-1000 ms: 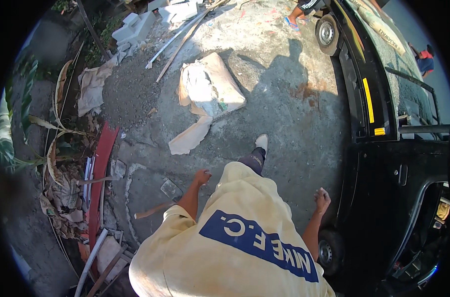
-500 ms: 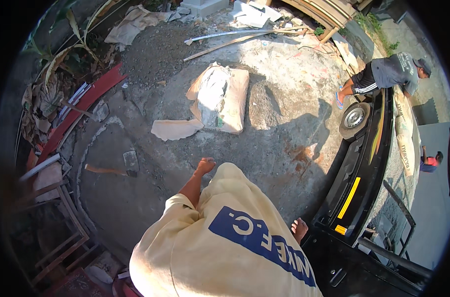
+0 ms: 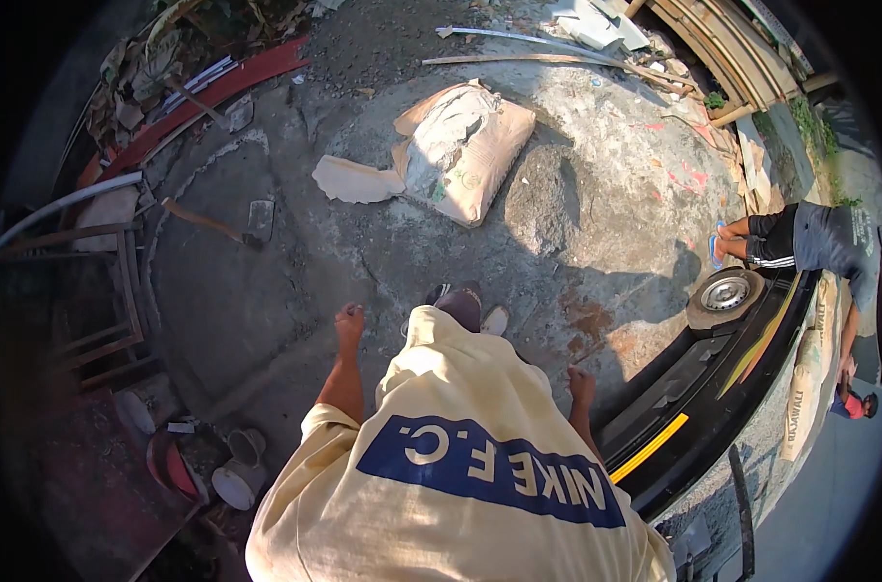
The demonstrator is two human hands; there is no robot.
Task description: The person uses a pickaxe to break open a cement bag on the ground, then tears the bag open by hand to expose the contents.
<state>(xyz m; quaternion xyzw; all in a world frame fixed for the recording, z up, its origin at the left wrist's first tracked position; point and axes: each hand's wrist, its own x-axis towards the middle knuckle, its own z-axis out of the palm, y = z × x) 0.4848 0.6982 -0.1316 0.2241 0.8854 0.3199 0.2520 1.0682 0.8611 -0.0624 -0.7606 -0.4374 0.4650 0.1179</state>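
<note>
My left hand hangs to the left of my cream shirt, its fingers curled in and nothing seen in them. On the other side my right hand hangs low beside a black pickup truck, also curled and seemingly holding nothing. Neither hand touches anything that I can see. Ahead on the ground lies a torn-open paper sack with pale grey powder showing. A hoe with a wooden handle lies to the left. My shoes show partly beyond the shirt.
A low grey mound sits right of the sack. Long strips lie behind it. Wooden frames and a pail stand left. A person in a dark shirt leans at the truck, near a long sack on its load.
My body has turned and the scene has shifted in view; the sack appears higher. My left arm has swung outward to the left, and my right hand shows more. My shoes have come into sight.
</note>
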